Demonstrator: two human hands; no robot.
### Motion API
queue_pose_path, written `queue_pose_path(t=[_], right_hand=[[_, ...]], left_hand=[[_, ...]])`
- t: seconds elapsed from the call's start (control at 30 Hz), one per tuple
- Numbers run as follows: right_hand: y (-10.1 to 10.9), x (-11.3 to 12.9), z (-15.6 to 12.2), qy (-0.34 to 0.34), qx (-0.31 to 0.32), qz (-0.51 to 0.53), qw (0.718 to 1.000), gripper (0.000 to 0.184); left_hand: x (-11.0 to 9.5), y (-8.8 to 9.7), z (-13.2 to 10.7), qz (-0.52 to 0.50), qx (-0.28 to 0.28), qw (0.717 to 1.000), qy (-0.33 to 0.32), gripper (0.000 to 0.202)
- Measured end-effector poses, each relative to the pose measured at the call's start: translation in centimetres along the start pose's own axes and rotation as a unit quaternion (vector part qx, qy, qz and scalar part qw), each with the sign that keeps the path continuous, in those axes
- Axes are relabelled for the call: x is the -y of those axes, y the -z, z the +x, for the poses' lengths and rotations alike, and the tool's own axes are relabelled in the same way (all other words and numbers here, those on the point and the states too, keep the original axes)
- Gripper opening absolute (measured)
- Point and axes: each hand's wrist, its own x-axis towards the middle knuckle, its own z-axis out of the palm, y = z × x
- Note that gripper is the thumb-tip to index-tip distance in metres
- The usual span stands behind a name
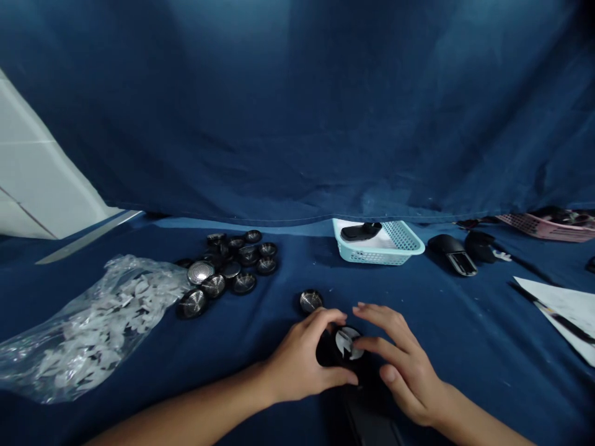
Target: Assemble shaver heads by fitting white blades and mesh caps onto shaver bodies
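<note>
My left hand (304, 362) curls round the left side of a black device (367, 409) lying on the blue cloth, thumb and fingers gripping its round head. My right hand (402, 365) reaches over from the right, its fingertips pressing a small white blade piece (348, 342) onto that head. One round metal mesh cap (311, 301) lies just beyond my left fingers. A cluster of several similar caps (230, 266) sits further left.
A clear plastic bag of white pieces (88, 325) lies at the left. A light blue basket (395, 248) holds a black part. Black parts (453, 251) lie to its right, a pink basket (548, 228) far right, white paper (567, 310) at the right edge.
</note>
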Motion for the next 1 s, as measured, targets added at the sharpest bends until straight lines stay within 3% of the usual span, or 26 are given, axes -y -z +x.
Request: queue_pose_path(t=[0.2,0.4,0.57,0.73,0.87,1.0], right_hand=[[-0.53,0.42,0.18,0.006,0.049,-0.028,0.998,0.052],[-0.49,-0.05,0.50,-0.029,0.009,-0.094,0.995,0.049],[0.03,-0.08,-0.13,0.009,-0.025,-0.073,0.997,0.045],[-0.13,0.14,-0.32,0.063,0.038,-0.053,0.996,0.051],[-0.61,0.12,0.07,0.021,0.053,-0.094,0.994,0.052],[-0.76,-0.09,0.17,-0.020,0.022,-0.121,0.992,0.048]], left_hand=[[-0.05,-0.06,-0.04,0.010,0.006,1.000,-0.012,0.070],[-0.29,-0.25,-0.25,0.037,-0.012,0.998,-0.041,0.070],[-0.19,-0.17,-0.23,0.041,0.000,0.999,-0.027,0.067],[-0.04,-0.22,-0.16,0.036,0.001,0.998,-0.044,0.070],[-0.07,-0.28,-0.22,0.040,-0.002,0.998,-0.041,0.065],[-0.22,-0.26,-0.27,0.047,-0.006,0.998,-0.032,0.067]])
